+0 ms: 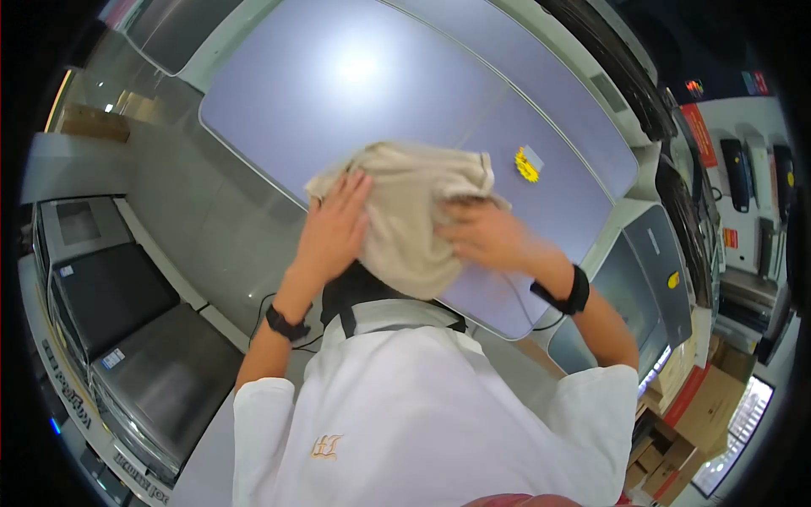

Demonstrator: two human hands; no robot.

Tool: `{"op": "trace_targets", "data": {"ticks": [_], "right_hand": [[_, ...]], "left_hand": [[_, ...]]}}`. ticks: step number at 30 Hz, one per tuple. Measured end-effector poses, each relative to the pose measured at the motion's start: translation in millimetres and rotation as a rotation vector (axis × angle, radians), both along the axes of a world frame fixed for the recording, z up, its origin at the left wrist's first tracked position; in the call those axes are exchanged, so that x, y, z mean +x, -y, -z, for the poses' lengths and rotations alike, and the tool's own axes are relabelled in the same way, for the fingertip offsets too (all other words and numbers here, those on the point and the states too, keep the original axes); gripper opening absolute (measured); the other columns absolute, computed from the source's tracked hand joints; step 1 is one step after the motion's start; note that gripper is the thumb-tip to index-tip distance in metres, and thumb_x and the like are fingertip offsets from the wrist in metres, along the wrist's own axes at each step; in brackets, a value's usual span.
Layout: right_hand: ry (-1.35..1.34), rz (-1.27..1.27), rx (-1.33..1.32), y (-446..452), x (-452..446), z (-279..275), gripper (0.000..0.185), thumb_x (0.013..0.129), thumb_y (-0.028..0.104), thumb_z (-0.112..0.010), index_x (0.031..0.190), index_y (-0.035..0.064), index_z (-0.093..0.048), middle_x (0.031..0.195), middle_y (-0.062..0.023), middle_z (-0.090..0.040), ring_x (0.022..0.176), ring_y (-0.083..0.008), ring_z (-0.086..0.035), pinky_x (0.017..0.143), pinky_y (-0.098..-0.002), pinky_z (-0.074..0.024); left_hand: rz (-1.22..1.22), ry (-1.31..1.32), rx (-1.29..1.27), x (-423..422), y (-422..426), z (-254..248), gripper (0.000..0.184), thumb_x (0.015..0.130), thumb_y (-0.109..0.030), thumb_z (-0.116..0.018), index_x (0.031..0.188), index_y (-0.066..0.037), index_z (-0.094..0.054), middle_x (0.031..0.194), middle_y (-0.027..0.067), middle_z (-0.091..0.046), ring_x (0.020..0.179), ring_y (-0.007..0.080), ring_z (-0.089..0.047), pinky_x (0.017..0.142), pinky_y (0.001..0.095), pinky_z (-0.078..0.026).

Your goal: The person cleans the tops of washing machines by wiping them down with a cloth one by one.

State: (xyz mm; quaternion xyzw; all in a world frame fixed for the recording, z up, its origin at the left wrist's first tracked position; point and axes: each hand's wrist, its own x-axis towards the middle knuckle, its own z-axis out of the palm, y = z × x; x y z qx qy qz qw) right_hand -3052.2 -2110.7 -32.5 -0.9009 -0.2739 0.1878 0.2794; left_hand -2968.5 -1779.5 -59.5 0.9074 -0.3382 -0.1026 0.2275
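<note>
A crumpled beige cloth (pixel 405 203) is at the near edge of a pale lilac table panel (pixel 312 110), its lower part hanging in front of my waist. My left hand (pixel 334 221) grips the cloth's left side, with its fingers long across the fabric. On the right side my right hand (pixel 488 235) is closed on a bunched part of the cloth; its fingers are smeared by motion. Both wrists wear black bands. To the right of the cloth, a yellow starburst tag (pixel 526 166) with a small pale card lies on the panel.
Dark appliance-like units (pixel 169 380) stand at the left. A grey-blue panel (pixel 655 275) with a yellow sticker is at the right. Cardboard boxes (pixel 710 406) are stacked at lower right. A thin dark cable (pixel 549 326) runs by the table's corner. Another box (pixel 95 123) sits far left.
</note>
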Motion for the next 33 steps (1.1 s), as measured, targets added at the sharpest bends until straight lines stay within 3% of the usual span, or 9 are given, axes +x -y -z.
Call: {"op": "trace_targets", "data": {"ticks": [3,6,9,15,18,21,23,30,33], "right_hand": [[0.098,0.075,0.006,-29.9,76.1,-25.6,0.042,0.091,0.028,-0.071,0.130,0.0128,-0.072,0.160,-0.0183,-0.048,0.145,-0.0432,-0.046,0.121,-0.0600,-0.0325],[0.131,-0.051,-0.106,-77.9,102.8,-17.9,0.042,0.090,0.029,-0.071,0.128,0.0121,-0.072,0.160,-0.0170,-0.049,0.144,-0.0436,-0.047,0.122,-0.0590,-0.0315],[0.200,-0.071,-0.080,-135.5,100.6,-26.2,0.045,0.089,0.030,-0.072,0.129,0.0118,-0.073,0.157,-0.0156,-0.053,0.148,-0.0447,-0.042,0.123,-0.0574,-0.0338],[-0.012,-0.091,0.056,-168.1,172.0,-17.5,0.044,0.093,0.026,-0.069,0.135,0.0118,-0.070,0.160,-0.0135,-0.050,0.155,-0.0471,-0.033,0.127,-0.0596,-0.0278],[0.037,-0.052,0.114,-194.5,230.5,-8.4,0.044,0.094,0.025,-0.068,0.136,0.0121,-0.069,0.159,-0.0141,-0.050,0.154,-0.0475,-0.033,0.128,-0.0605,-0.0257],[0.038,0.036,0.142,-223.1,273.9,-1.9,0.042,0.095,0.025,-0.068,0.134,0.0122,-0.069,0.159,-0.0150,-0.050,0.155,-0.0461,-0.033,0.127,-0.0596,-0.0267],[0.111,0.026,-0.014,-237.6,283.5,-13.9,0.041,0.094,0.025,-0.068,0.133,0.0133,-0.069,0.159,-0.0148,-0.050,0.156,-0.0433,-0.034,0.126,-0.0594,-0.0283],[0.107,0.195,0.000,-223.7,222.6,-21.2,0.040,0.089,0.017,-0.068,0.129,0.0153,-0.071,0.153,-0.0120,-0.056,0.142,-0.0338,-0.051,0.116,-0.0569,-0.0397],[0.253,0.240,-0.160,-191.5,243.6,-27.3,0.040,0.088,0.014,-0.066,0.128,0.0155,-0.071,0.151,-0.0115,-0.058,0.132,-0.0334,-0.057,0.111,-0.0543,-0.0437]], "left_hand": [[-0.100,0.092,-0.069,61.9,-16.4,8.9,0.060,0.104,-0.022,-0.053,0.162,-0.012,-0.042,0.170,0.0120,-0.038,0.157,0.0385,-0.033,0.122,0.0623,-0.030],[-0.136,0.202,-0.046,90.3,-34.5,24.7,0.062,0.101,-0.023,-0.058,0.160,-0.009,-0.044,0.166,0.0123,-0.043,0.154,0.0359,-0.038,0.119,0.0611,-0.034],[-0.177,0.182,-0.003,71.0,-54.3,9.3,0.065,0.099,-0.017,-0.061,0.161,-0.008,-0.043,0.166,0.0160,-0.043,0.153,0.0410,-0.037,0.120,0.0565,-0.035],[-0.174,0.049,-0.102,144.9,-108.1,1.1,0.067,0.096,-0.014,-0.065,0.160,-0.008,-0.044,0.165,0.0160,-0.044,0.152,0.0427,-0.039,0.120,0.0541,-0.036],[-0.181,0.154,-0.088,213.8,-130.4,8.7,0.063,0.097,-0.018,-0.065,0.157,-0.008,-0.048,0.164,0.0135,-0.045,0.152,0.0388,-0.040,0.121,0.0555,-0.034],[-0.199,0.172,-0.062,256.2,-136.8,13.1,0.061,0.096,-0.014,-0.062,0.156,-0.007,-0.050,0.164,0.0166,-0.045,0.152,0.0422,-0.039,0.122,0.0596,-0.033],[-0.183,0.191,-0.046,255.6,-134.5,17.8,0.063,0.093,-0.011,-0.059,0.156,-0.008,-0.050,0.164,0.0186,-0.044,0.152,0.0464,-0.037,0.122,0.0629,-0.031],[0.151,0.034,0.028,265.8,-161.4,-7.6,0.079,0.088,-0.011,-0.055,0.165,-0.012,-0.038,0.171,0.0211,-0.030,0.156,0.0540,-0.023,0.122,0.0705,-0.024],[0.407,-0.002,0.176,313.1,-166.0,-12.3,0.077,0.093,-0.016,-0.056,0.167,-0.018,-0.034,0.174,0.0190,-0.025,0.158,0.0533,-0.018,0.120,0.0736,-0.025]]}}
